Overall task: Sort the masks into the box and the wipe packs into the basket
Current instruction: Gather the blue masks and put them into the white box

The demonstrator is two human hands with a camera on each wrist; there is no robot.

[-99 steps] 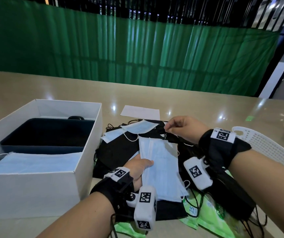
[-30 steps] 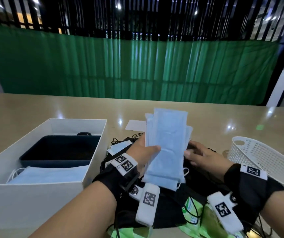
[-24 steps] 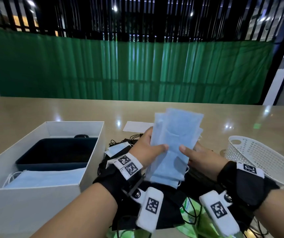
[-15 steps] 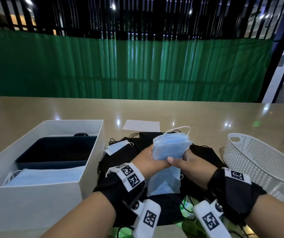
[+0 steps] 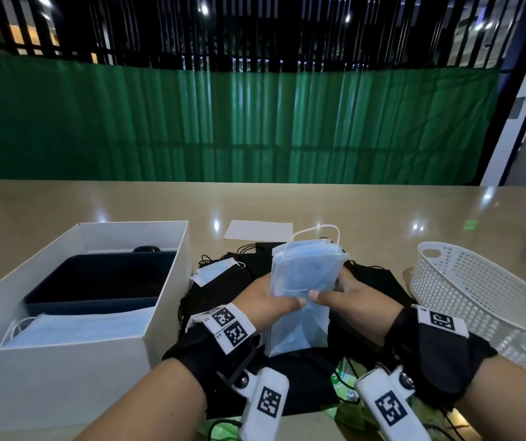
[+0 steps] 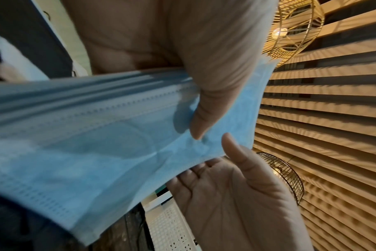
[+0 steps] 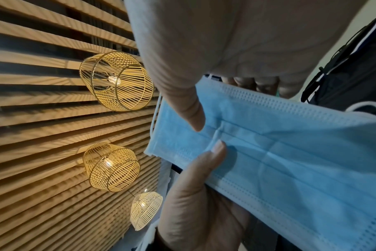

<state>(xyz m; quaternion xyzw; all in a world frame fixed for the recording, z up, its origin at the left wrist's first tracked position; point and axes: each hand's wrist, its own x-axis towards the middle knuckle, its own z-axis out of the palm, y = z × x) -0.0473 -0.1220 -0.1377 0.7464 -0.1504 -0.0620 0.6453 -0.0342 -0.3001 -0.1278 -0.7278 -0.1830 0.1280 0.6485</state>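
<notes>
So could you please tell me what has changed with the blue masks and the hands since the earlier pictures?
The stack of blue masks was lying on the black pile; the left hand lifted it upright, and the right hand, which had been at the back of the pile, joined in and folded its top end over towards the person. Both hands now grip it above the black masks. The box and basket are unchanged.

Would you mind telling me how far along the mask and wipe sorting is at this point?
Early stage. Done: some blue masks already lie in the white box. In hand: the left hand and right hand hold a blue mask stack. Left: black masks, a loose blue mask and green wipe packs; no packs visible in the basket.
</notes>
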